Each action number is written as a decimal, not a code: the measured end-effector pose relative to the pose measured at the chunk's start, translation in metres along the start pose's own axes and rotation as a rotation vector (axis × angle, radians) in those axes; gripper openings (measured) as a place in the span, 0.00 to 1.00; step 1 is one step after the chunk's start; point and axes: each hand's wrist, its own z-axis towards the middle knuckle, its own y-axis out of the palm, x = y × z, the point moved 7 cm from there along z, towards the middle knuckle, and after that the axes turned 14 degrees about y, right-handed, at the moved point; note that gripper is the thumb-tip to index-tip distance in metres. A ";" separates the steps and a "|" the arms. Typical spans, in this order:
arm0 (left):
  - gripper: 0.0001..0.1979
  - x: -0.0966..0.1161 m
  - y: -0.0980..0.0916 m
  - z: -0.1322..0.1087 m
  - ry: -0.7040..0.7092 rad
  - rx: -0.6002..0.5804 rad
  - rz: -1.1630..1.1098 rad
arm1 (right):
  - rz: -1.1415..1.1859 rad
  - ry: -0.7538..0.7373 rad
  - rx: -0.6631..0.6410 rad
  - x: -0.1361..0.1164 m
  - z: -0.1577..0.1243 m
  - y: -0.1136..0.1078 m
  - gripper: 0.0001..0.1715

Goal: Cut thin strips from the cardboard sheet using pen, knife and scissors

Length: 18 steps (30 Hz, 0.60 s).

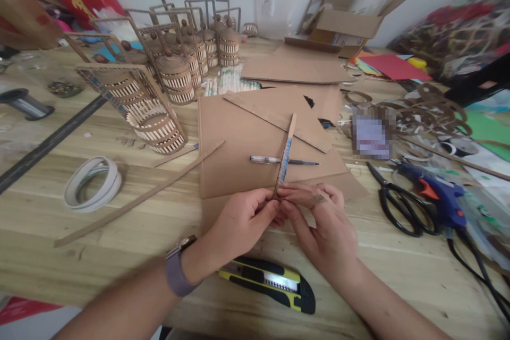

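A narrow cardboard strip [286, 154] with blue print on its side points away from me, its near end pinched between both hands. My left hand [243, 220], below a wrist with a watch, is closed on that end with thumb and fingers. My right hand [329, 218] meets it there, fingertips closed on the same strip; the exact grip is partly hidden. Under the strip lies a pen [263, 159] on a large cardboard sheet [227, 133]. A yellow and black utility knife [274, 281] rests on the table just below my hands.
Several small lantern-like baskets [177, 77] with cardboard frames stand at the back left. A roll of tape [93, 183] and a long cardboard strip [139, 196] lie left. Black scissors [402, 204] and a blue glue gun [436, 191] lie right, near curled strips [422, 109]. An open box [346, 24] stands behind.
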 end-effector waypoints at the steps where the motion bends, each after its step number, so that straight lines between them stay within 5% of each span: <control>1: 0.14 0.002 0.001 0.000 0.008 -0.012 -0.008 | 0.005 0.042 0.002 0.003 0.001 -0.001 0.04; 7: 0.13 0.004 0.004 0.001 0.013 -0.028 -0.015 | 0.087 0.282 0.018 0.020 0.001 -0.007 0.08; 13: 0.16 -0.007 0.005 -0.001 -0.053 -0.001 -0.174 | 0.080 0.075 -0.018 0.003 0.002 -0.003 0.06; 18: 0.17 -0.007 0.001 -0.001 -0.045 0.020 -0.093 | -0.021 -0.013 0.028 -0.004 0.002 -0.001 0.02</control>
